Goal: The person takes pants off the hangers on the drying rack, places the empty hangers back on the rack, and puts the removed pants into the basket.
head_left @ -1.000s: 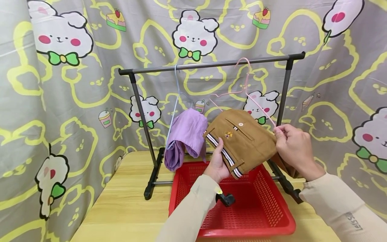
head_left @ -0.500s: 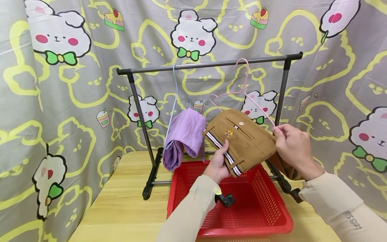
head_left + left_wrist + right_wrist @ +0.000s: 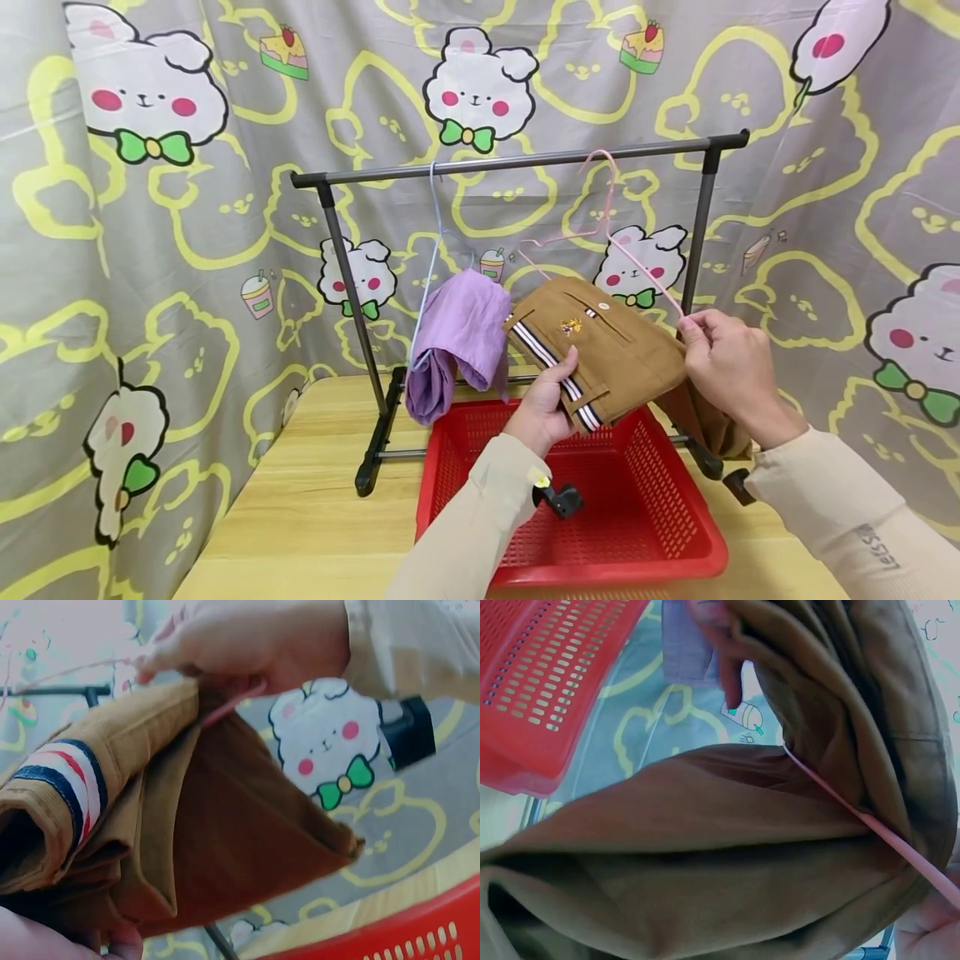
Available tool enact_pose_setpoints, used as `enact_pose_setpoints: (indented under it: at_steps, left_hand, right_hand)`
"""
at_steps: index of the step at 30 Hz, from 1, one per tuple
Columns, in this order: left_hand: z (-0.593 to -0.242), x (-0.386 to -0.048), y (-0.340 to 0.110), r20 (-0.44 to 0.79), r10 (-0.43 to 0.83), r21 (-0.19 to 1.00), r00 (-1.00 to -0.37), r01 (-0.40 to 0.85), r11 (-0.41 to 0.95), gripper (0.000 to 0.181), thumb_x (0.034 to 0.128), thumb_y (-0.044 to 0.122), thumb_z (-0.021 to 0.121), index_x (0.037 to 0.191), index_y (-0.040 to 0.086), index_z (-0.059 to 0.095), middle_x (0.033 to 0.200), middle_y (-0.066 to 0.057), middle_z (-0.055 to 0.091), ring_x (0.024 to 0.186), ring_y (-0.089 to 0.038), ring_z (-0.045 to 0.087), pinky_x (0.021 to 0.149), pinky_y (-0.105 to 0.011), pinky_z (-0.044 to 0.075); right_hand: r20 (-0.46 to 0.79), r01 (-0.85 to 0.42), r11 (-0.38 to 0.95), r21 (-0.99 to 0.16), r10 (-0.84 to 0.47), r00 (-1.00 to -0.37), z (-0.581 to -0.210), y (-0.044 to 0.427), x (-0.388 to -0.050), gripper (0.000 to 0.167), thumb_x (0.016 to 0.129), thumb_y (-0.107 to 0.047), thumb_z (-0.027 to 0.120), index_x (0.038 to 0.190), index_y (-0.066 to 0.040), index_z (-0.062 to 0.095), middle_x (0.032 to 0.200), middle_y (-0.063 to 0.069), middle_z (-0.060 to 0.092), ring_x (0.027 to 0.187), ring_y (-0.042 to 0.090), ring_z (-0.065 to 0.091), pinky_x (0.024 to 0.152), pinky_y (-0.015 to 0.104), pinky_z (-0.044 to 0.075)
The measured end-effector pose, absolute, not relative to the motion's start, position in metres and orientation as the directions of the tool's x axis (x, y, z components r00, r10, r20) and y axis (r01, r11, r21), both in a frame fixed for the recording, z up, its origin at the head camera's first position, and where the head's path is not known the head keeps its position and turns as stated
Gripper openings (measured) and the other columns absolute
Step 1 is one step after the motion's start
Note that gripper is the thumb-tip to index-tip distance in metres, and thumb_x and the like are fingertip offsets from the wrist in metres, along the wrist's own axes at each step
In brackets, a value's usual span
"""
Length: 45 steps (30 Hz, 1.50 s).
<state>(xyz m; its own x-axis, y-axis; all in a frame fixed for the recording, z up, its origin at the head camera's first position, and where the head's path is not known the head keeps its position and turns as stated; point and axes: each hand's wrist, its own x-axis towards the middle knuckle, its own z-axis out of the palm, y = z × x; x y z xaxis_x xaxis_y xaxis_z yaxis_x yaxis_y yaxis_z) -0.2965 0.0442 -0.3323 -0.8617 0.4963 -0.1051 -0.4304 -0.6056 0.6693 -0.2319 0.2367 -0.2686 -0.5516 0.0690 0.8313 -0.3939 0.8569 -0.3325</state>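
Observation:
Brown trousers (image 3: 600, 342) with a striped waistband lie folded over the lower bar of a pink hanger (image 3: 646, 273), tilted. My left hand (image 3: 546, 408) grips them at the waistband, thumb on top, other fingers beneath. With its thumb and fingers, my right hand (image 3: 731, 358) pinches the hanger's right corner. In the right wrist view the pink bar (image 3: 904, 851) runs inside the fold of brown cloth (image 3: 705, 795). The hanger's hook is at the rail (image 3: 517, 163). Left of the trousers, a purple garment (image 3: 465, 325) hangs on a blue hanger (image 3: 427, 283).
A red perforated basket (image 3: 607, 575) stands on the wooden table (image 3: 300, 517) below the trousers. The garment rack's dark posts (image 3: 352, 287) rise behind and beside it. A patterned curtain (image 3: 247, 233) surrounds the table.
My left hand has slid slightly right along the waistband, and the trousers have tilted a little. The pink hanger has dropped slightly. My right hand keeps its hold on the corner.

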Motion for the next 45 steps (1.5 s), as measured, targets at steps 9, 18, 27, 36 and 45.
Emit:
enact_pose_setpoints:
  at_steps: [9,18,27,36,45]
  left_hand:
    - [-0.314,-0.290,0.049,-0.131,0.448,0.652,-0.884,-0.418,-0.633,0.012,0.0944,0.019,0.057,0.102,0.010,0.059,0.095,-0.002,0.067,0.088,-0.015,0.063,0.099,-0.041,0.042]
    - [-0.303,-0.289,0.050,-0.096,0.435,0.583,-0.895,-0.405,-0.704,0.017,0.0944,0.009,0.054,0.111,0.004,0.056,0.101,-0.006,0.065,0.094,-0.018,0.063,0.101,-0.042,0.041]
    - [-0.295,-0.290,0.054,-0.056,0.434,0.547,-0.899,-0.391,-0.740,0.022,0.0937,0.003,0.049,0.115,0.003,0.051,0.104,-0.007,0.061,0.099,-0.019,0.059,0.104,-0.042,0.038]
    - [-0.287,-0.290,0.051,-0.007,0.441,0.546,-0.897,-0.373,-0.750,0.014,0.0945,0.001,0.044,0.106,0.003,0.051,0.099,-0.006,0.060,0.090,-0.016,0.060,0.101,-0.038,0.040]
    - [-0.285,-0.290,0.048,-0.002,0.466,0.513,-0.885,-0.401,-0.759,0.012,0.0949,0.000,0.042,0.103,0.003,0.051,0.098,-0.007,0.059,0.087,-0.017,0.059,0.080,-0.031,0.051]
  right_hand:
    - [0.847,-0.408,0.866,-0.290,0.033,-0.531,-0.273,0.239,-0.234,0.013,0.090,-0.004,0.061,0.084,0.006,0.067,0.061,0.012,0.059,0.051,0.031,0.050,0.050,0.043,0.032]
    - [0.855,-0.413,0.868,-0.275,0.025,-0.518,-0.272,0.237,-0.235,0.012,0.089,-0.004,0.061,0.084,0.005,0.067,0.060,0.011,0.059,0.050,0.030,0.050,0.050,0.043,0.032]
    - [0.837,-0.394,0.872,-0.290,0.032,-0.547,-0.273,0.238,-0.234,0.014,0.091,-0.005,0.061,0.085,0.006,0.067,0.059,0.010,0.057,0.049,0.026,0.046,0.051,0.040,0.030]
    - [0.832,-0.392,0.870,-0.298,0.036,-0.553,-0.274,0.238,-0.234,0.014,0.091,-0.005,0.060,0.085,0.005,0.067,0.062,0.011,0.060,0.050,0.023,0.045,0.051,0.039,0.031]
    - [0.798,-0.383,0.853,-0.354,0.063,-0.599,-0.271,0.235,-0.229,0.018,0.092,-0.011,0.059,0.090,0.004,0.070,0.066,0.012,0.064,0.056,0.029,0.053,0.052,0.040,0.035]
